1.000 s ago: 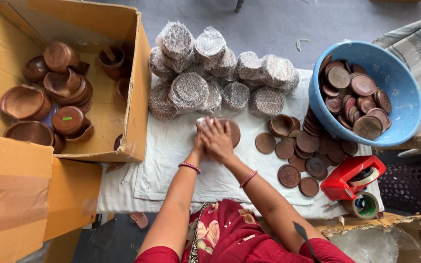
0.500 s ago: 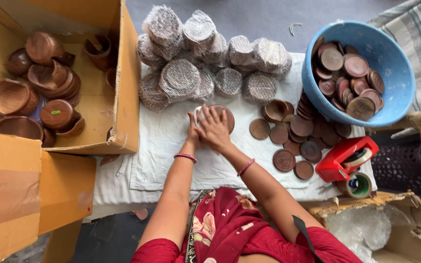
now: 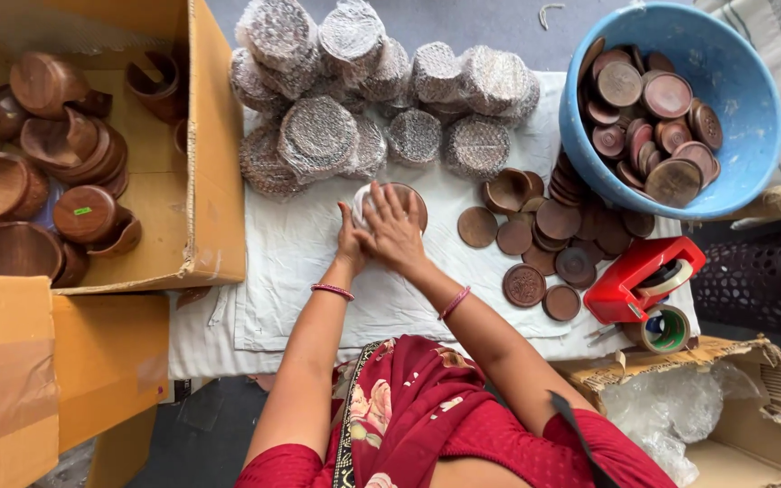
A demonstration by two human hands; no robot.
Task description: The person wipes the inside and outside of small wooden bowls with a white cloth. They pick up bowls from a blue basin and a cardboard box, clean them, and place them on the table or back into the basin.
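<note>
Both hands pressed together over a round wooden coaster (image 3: 406, 204) partly covered in white wrap, at the middle of the white cloth (image 3: 318, 271) on the worktop. Left hand (image 3: 352, 242) cupped narrow against the coaster's near-left edge; right hand (image 3: 394, 230) laid flat on top, fingers spread wide. Just beyond, a heap of bubble-wrapped stacks (image 3: 381, 90). To the right, loose wooden coasters (image 3: 544, 239) scattered on the cloth, near a blue plastic tub (image 3: 752, 99) filled with more. Red tape dispenser (image 3: 644, 280) and tape roll (image 3: 663, 330) at the near right. At left, an open cardboard box (image 3: 214, 163) of wooden bowls (image 3: 42, 172).
</note>
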